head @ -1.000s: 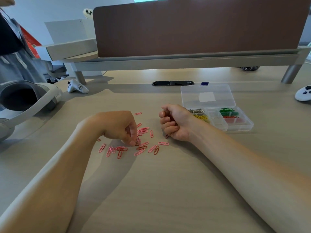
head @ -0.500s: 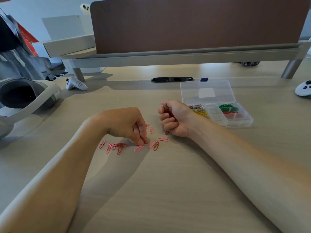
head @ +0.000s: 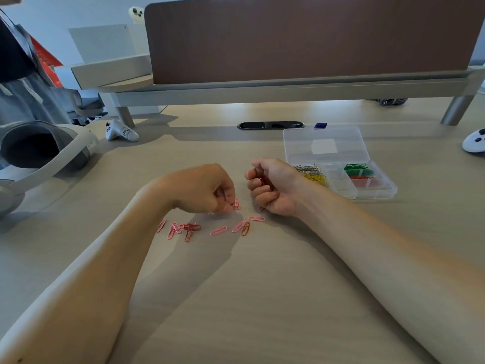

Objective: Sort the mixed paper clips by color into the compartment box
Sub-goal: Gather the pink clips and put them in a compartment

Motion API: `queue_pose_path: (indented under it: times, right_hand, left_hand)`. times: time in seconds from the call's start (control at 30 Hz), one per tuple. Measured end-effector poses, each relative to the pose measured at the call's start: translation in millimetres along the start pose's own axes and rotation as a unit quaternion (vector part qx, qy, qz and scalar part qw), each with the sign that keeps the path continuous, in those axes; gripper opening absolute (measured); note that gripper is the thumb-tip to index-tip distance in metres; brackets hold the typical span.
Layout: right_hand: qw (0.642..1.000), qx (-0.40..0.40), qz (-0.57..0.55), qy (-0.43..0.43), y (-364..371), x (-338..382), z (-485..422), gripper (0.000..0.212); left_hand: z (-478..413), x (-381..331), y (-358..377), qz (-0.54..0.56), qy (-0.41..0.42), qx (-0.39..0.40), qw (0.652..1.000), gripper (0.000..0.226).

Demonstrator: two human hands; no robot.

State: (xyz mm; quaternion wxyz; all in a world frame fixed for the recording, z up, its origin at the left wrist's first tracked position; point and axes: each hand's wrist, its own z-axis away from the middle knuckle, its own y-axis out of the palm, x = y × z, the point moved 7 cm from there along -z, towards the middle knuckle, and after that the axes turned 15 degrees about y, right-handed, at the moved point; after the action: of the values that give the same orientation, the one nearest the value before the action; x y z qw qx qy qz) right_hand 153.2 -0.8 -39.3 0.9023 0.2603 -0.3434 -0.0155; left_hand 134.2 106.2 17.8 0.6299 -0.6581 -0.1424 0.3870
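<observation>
Left fingertips (head: 228, 207): I read them as pinching one pink wire paper clip (head: 237, 204), held on edge just above the desk. Half a second ago they were pressed down into the pile.
Left hand (head: 199, 190): knuckles up, fingers curled downward.
Right hand (head: 275, 187): curled into a fist and resting on its side, as it was a second ago. I cannot tell whether anything lies inside it.
Loose pink paper clips (head: 218, 230): a scattered row on the desk, nearer to me than both hands. The cluster that lay between the hands a second ago no longer shows; only the pinched clip is there.
Clear plastic compartment box (head: 367, 197): just beside the right wrist on its far right, with the lid lying open flat behind it.
Box contents: silver clips (head: 307, 168) and yellow clips (head: 317, 177) in the left compartments, green clips (head: 357, 169) and red clips (head: 363, 180) in the right ones.
Pale wood-grain desk (head: 262, 298): carries all of the above.
Surroundings: a white headset (head: 78, 148) at far left, and a brown divider panel (head: 315, 38) across the back.
</observation>
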Motion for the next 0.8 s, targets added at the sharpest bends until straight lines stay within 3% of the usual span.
queue_pose_path:
  times: [0.2,0.33,0.47,0.67,0.8]
  right_hand:
    - [0.997,0.034,0.042,0.049,9,-10,-1,0.035]
    - [0.994,0.065,0.045,0.079,14,-15,1,0.038]
    - [0.998,0.038,0.010,0.055,6,-8,0,0.050]
    - [0.999,0.009,-0.040,-0.001,-7,8,5,0.042]
    - [0.999,0.011,-0.051,-0.002,-10,8,4,0.042]
  left_hand:
    - [-5,-15,-27,0.006,0.069,-0.232,0.970,0.003]
    - [-11,-23,-21,-0.025,0.094,-0.268,0.958,0.010]
    - [-5,-24,-31,0.002,0.103,-0.310,0.945,0.009]
    - [-9,-23,7,0.052,0.128,-0.038,0.990,0.019]
    - [-12,-24,19,0.046,0.115,0.017,0.992,0.018]
